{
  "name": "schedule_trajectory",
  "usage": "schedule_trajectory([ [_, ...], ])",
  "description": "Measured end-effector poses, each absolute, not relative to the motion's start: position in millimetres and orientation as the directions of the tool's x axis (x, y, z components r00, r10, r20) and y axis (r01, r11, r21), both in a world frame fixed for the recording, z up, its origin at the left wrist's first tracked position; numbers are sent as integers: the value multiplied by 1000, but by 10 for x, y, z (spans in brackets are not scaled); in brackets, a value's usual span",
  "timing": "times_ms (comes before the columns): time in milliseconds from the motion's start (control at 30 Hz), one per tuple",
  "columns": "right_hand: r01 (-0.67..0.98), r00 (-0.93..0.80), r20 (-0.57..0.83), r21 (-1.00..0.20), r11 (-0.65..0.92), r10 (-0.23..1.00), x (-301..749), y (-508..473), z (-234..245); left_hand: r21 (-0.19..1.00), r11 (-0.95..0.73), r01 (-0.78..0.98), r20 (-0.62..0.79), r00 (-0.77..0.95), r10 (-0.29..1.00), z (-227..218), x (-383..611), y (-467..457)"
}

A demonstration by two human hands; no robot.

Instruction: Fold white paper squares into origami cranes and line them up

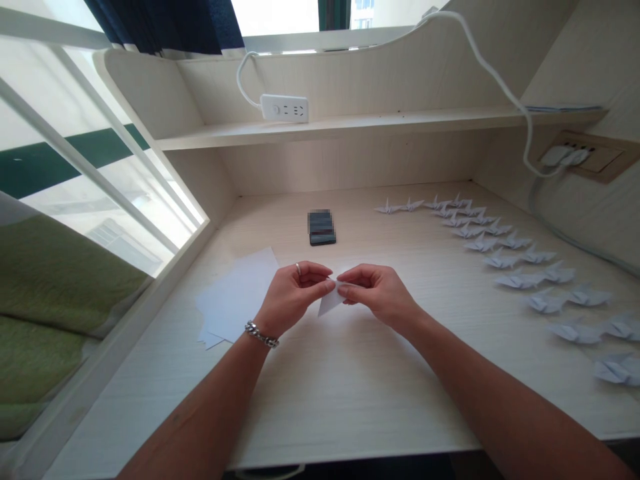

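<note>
Left fingers (319, 289) and right fingers (356, 294) pinch the paper (328, 306); uneven tugging might tear it, a stray right forearm (475, 380) scatter cranes (574, 331) at three o'clock.

Folded paper (329, 305): plain white. Loose sheets (239, 293): plain white, faint blue cast. Paper cranes (546, 303): white, grey shading. Desk (370, 400): pale cream, faint wood grain. Bracelet (261, 335) and ring (299, 269): silver. Small block (321, 230): black edge, dark slate top. Power strip (285, 109): white, dark slots. Socket plate (607, 160): tan-brown. Curtain (185, 27): navy, pale hem. Cloth at left (60, 273): olive green.
</note>
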State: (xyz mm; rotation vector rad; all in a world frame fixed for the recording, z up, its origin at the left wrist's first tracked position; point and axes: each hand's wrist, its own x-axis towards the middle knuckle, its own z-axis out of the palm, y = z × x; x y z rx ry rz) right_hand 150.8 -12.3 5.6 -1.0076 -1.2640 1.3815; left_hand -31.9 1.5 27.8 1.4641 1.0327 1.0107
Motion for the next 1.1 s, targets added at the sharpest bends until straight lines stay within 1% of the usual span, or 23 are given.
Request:
schedule_trajectory([
  [267,-93,-222,33,-996,12,974,1507,-130,35,983,-131,130,91,272,958,261,-326,19],
  [700,-73,-235,35,-997,18,971,1526,-125,21,981,-130,143,86,280,956,263,-329,31],
  [933,-61,-331,38,-998,19,943,1561,-117,32,983,-115,144,76,251,965,258,-335,52],
  [1100,-58,-305,45,-998,29,951,1555,-95,13,979,-121,162,76,261,963,260,-336,54],
])
